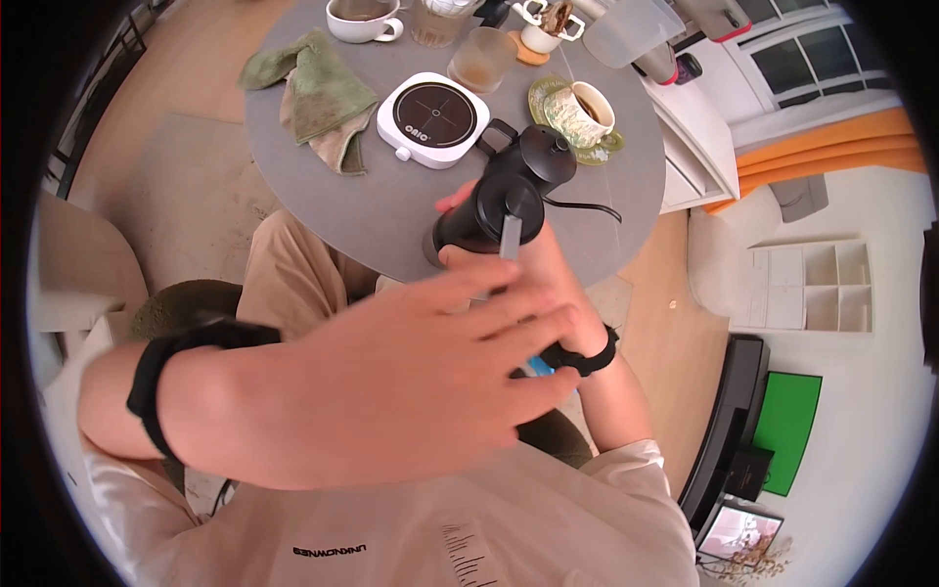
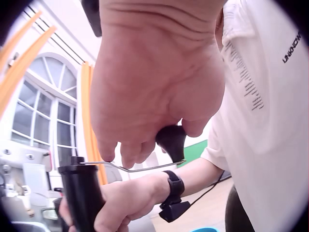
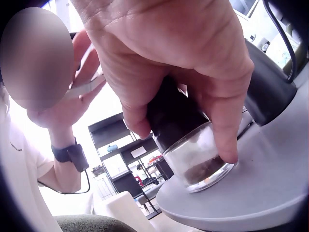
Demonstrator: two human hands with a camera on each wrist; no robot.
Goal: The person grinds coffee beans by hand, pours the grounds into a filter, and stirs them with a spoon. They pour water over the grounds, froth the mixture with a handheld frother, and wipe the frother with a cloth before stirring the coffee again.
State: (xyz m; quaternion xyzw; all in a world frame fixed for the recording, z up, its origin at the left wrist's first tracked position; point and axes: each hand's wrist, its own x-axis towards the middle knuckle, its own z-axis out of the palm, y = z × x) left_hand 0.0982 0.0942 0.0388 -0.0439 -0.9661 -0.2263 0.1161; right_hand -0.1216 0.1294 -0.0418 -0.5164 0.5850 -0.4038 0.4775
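A black hand coffee grinder (image 1: 481, 217) stands tilted near the table's front edge. My right hand (image 3: 178, 43) grips its black body, fingers wrapped round it. The grinder's clear bottom jar (image 3: 205, 166) shows brown grounds inside, close over the tabletop. From the grinder's top a bent metal crank (image 2: 140, 168) runs out to a black knob (image 2: 171, 140). My left hand (image 2: 159, 72) holds that knob between thumb and fingers, palm over it. In the head view the left hand covers the knob and part of the right forearm.
Just beyond the grinder is a black gooseneck kettle (image 1: 548, 157). A white electric hot plate (image 1: 401, 122), a green cloth (image 1: 318, 83) and a patterned cup (image 1: 582, 112) on a green saucer (image 1: 543, 95) share the round grey table (image 1: 293, 186). Glasses and white cups stand farther back.
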